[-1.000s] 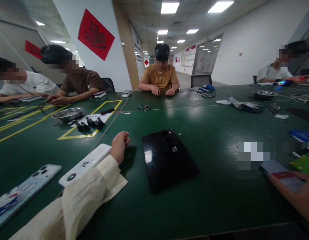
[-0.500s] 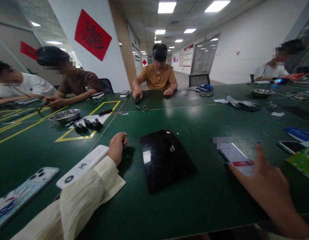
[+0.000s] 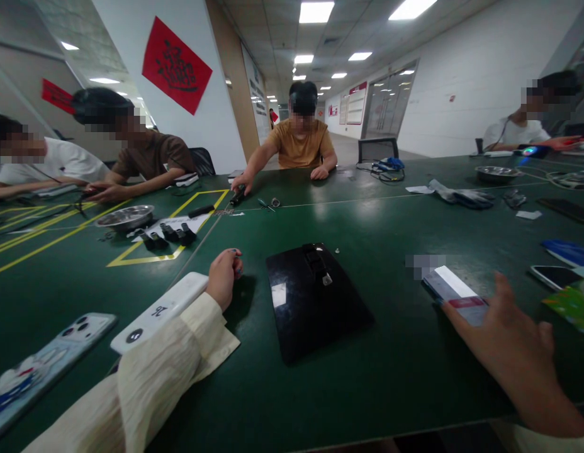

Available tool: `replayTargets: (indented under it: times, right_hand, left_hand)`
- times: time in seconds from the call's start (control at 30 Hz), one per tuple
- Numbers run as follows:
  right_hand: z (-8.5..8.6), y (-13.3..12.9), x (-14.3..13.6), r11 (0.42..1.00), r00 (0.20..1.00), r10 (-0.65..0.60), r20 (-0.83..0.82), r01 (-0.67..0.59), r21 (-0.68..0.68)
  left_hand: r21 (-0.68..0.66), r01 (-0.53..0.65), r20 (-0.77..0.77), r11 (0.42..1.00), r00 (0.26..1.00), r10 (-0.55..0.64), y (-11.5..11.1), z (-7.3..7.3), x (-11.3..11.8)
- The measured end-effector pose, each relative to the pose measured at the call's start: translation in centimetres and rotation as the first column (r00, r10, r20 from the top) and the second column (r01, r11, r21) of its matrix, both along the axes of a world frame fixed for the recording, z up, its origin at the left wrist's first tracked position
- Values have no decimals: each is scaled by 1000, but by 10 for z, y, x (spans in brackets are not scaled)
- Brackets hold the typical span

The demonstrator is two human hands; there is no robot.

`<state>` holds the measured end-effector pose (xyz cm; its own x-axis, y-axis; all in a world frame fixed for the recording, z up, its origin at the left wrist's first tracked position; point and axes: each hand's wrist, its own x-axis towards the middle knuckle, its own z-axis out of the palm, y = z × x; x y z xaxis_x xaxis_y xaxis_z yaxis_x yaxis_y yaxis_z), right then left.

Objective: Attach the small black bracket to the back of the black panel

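Note:
Fingers curled into a loose fist, my left hand (image 3: pixel 222 279) rests on the green table (image 3: pixel 339 396), just beyond a white device marked "26" (image 3: pixel 164 308). Nothing shows inside it. A glossy black panel (image 3: pixel 315 321) lies between my hands, with a small black bracket (image 3: pixel 313 259) at its far end. My right hand (image 3: pixel 513 349) is spread at the near end of a phone (image 3: pixel 455 292) with a lit screen. Its thumb touches or overlaps the phone's lower edge, and the index finger is raised. A phone in a patterned case (image 3: pixel 51 368) lies at the left.
Metal bowls (image 3: pixel 125 217) (image 3: pixel 497 174), black parts (image 3: pixel 168 233), gloves (image 3: pixel 462 195), a blue item (image 3: pixel 568 253) and another phone (image 3: pixel 554 277) are on the table. Across it, a person in a tan shirt (image 3: pixel 304 143) holds a dark object (image 3: pixel 238 194). Other people sit left and right.
The person opposite has moved a hand with the dark object leftward. My right hand and the phone beside it have shifted slightly right, and its screen looks different. My left hand stays in place.

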<state>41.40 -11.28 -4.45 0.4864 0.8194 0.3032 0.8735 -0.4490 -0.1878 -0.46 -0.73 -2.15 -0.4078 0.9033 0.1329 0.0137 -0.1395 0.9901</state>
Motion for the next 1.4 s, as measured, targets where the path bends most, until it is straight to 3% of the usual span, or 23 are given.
replayTargets:
  times: [0.2, 0.3, 0.37, 0.43, 0.53, 0.6, 0.67, 0.73, 0.8, 0.87, 0.97, 1.03, 1.2, 1.4]
  right_hand:
    - [-3, 3, 7, 1000, 999, -9, -46, 9, 11]
    - [-7, 5, 7, 991, 1000, -5, -27, 8, 137]
    - [-4, 6, 1, 966, 998, 55, 19, -58, 251]
    - [6, 9, -11, 934, 979, 189, 81, -205, 294]
    - [32, 24, -36, 856, 883, 443, 153, -467, 220]
    - [48, 43, -56, 772, 790, 588, 173, -612, 171]
    - [55, 70, -78, 670, 679, 718, 155, -734, 113]
    - [52, 97, -100, 606, 608, 789, 91, -794, 52]
    - [41, 120, -120, 613, 613, 788, 49, -790, 12]
    - [27, 135, -134, 670, 668, 741, 70, -742, -14]
    - [14, 146, -144, 746, 732, 662, 157, -664, -49]
    - [12, 149, -144, 765, 740, 641, 204, -637, -92]
    - [14, 154, -141, 717, 696, 695, 179, -653, -245]
    - [12, 151, -136, 701, 684, 711, 161, -675, -231]
  left_hand:
    - [-12, -10, -14, 1000, 1000, 9, 0, -1, -1]
    - [1, -7, -24, 1000, 1000, 7, 0, -2, -2]
    - [3, -2, -24, 1000, 1000, 2, -1, -2, -2]
    - [3, -2, -29, 1000, 1000, 2, -1, -3, -2]
    - [27, -6, -60, 1000, 998, 8, 1, -4, 1]
    - [56, -14, -94, 998, 995, 19, 5, -4, 5]
    - [83, -41, -134, 996, 990, 52, 10, -4, 9]
    - [104, -44, -156, 994, 986, 60, 15, -2, 11]
    - [118, -29, -161, 993, 986, 48, 17, -2, 11]
    - [112, -1, -154, 994, 988, 18, 15, -2, 7]
    - [81, 17, -88, 997, 996, -10, 8, -5, 2]
    - [59, 13, -41, 998, 999, -10, 5, -7, 1]
    - [27, 66, -38, 997, 997, -65, 5, -8, 4]
    - [25, 37, 29, 999, 999, -38, 3, -6, 2]
